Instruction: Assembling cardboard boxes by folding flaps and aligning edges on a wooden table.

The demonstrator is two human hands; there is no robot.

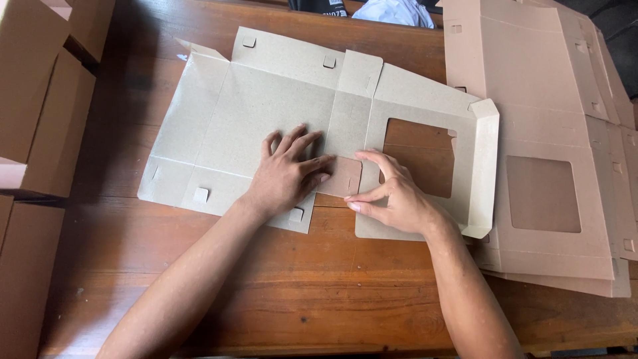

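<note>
One flat die-cut box blank (266, 113), grey-brown cardboard, lies unfolded on the wooden bench (319, 292), roughly at its middle and slightly skewed. It has one square window cut-out (419, 156), through which the bench shows. One small flap (342, 176) near the blank's lower centre is turned over, showing its browner side. One long side flap (484, 166) at the blank's right end stands raised. I count five small square locking tabs visible on the blank: two along the top edge, three along the lower edge.

My left hand (289, 173) lies flat on the blank, palm down, fingers (302, 143) spread and released, gripping nothing; the fingertips reach the turned-over flap. My right hand (395, 196) is just beside it, thumb and forefinger pinched on the right edge of that same flap, the remaining fingers loosely curled over the window's left margin. The two hands nearly touch across the flap.

At the right, one stack of further flat blanks (538, 100) lies on the bench, its top sheet showing one square window; the exact sheet count cannot be told. The raised flap overlaps its edge. At the left edge stand folded brown boxes (40, 113), at least three. At the top edge one white crumpled item (395, 12) is partly visible.
</note>
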